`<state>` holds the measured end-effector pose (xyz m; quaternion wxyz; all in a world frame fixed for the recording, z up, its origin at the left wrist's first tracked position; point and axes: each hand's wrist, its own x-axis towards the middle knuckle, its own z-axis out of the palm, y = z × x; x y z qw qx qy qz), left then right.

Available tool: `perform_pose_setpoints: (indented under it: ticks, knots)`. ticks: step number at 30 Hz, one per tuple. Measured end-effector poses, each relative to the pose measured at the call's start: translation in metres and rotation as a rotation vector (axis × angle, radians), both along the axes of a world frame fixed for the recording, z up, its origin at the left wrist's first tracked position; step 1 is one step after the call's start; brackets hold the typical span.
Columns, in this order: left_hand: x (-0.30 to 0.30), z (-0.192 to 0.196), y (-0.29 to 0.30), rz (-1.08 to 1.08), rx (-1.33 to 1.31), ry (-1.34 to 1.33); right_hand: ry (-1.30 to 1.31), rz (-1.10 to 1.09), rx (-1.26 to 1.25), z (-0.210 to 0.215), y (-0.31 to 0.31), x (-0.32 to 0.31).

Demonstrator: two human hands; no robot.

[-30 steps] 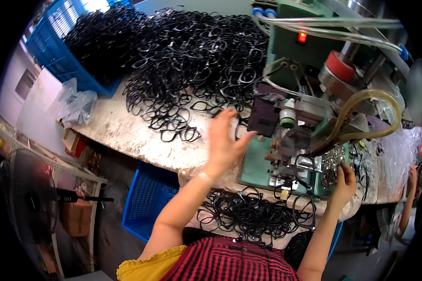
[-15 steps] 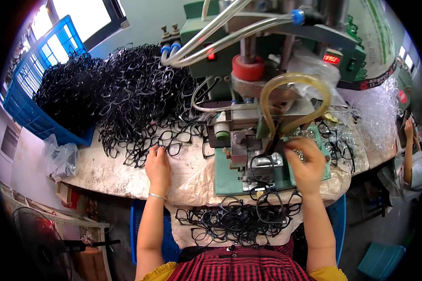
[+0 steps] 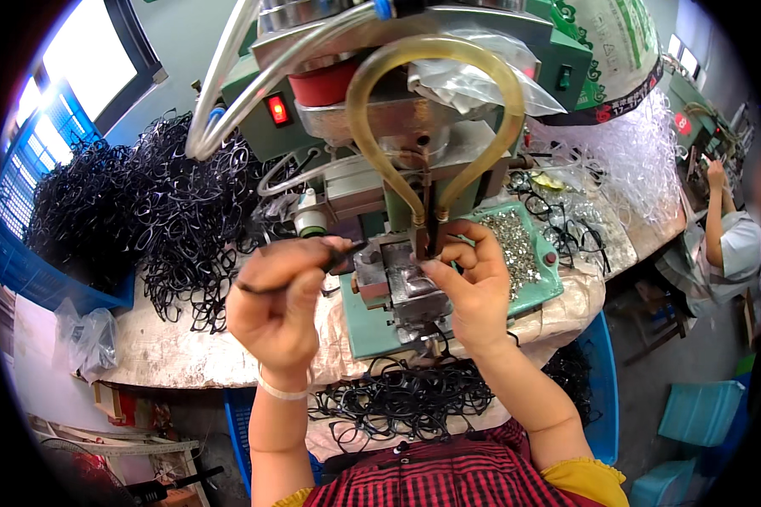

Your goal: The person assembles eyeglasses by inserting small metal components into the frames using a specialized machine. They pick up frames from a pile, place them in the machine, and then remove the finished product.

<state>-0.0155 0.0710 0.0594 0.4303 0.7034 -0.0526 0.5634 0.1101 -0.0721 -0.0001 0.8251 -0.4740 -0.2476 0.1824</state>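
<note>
A black eyeglass frame (image 3: 266, 287), smeared by motion, is in my left hand (image 3: 281, 325), whose fingers close round it just left of the press's metal fixture (image 3: 410, 291). My right hand (image 3: 478, 291) reaches up to the fixture's right side, thumb and fingertips drawn together at the dark upright tool below the looped yellowish hose (image 3: 511, 84). Whatever those fingertips pinch is too small or hidden to make out. Beside that hand lies a green tray (image 3: 554, 283) of small shiny metal pieces (image 3: 507, 241).
Black eyeglass frames pile up (image 3: 186, 194) at the left, partly in a blue crate (image 3: 34, 194). More frames (image 3: 406, 393) lie on cloth over my lap. The green press (image 3: 262, 127) stands ahead, clear plastic strands (image 3: 634, 156) to its right. Another person (image 3: 723, 241) sits at far right.
My left hand has come from the pile of frames to the press, lifting an eyeglass frame. My right hand has moved in to the fixture. The view has shifted closer to the press.
</note>
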Motion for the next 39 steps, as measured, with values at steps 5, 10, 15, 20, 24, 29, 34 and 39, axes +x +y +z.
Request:
perform_pose_setpoints:
  ticks: [5,10,15,20,24,29,34,39]
  knots:
    - [-0.006,-0.003,-0.009,0.021,0.203,0.183,-0.357,-0.040,-0.254,0.012,-0.029,-0.002]
    - [0.002,-0.035,-0.023,-0.154,0.559,0.254,-0.945,-0.669,-1.102,-0.053,-0.070,0.071]
    - [0.000,-0.029,-0.025,-0.200,0.623,0.472,-1.058,-0.672,-0.970,-0.073,-0.075,0.098]
    - [0.000,-0.033,-0.021,-0.231,0.585,0.421,-0.753,-0.575,-0.943,-0.081,-0.081,0.105]
    - [0.001,-0.044,-0.026,-0.206,0.559,0.365,-1.279,-0.505,-0.913,-0.072,-0.059,0.085]
    - [-0.025,-0.079,-0.056,-0.011,0.364,0.317,-1.403,-0.500,-0.836,-0.069,-0.045,0.105]
    - [-0.105,-0.107,-0.003,0.701,0.370,0.475,-0.335,-0.490,-0.416,-0.114,-0.106,0.112]
    - [-0.104,-0.102,0.104,0.807,0.836,0.909,-0.154,-0.536,-0.293,-0.102,-0.066,0.099]
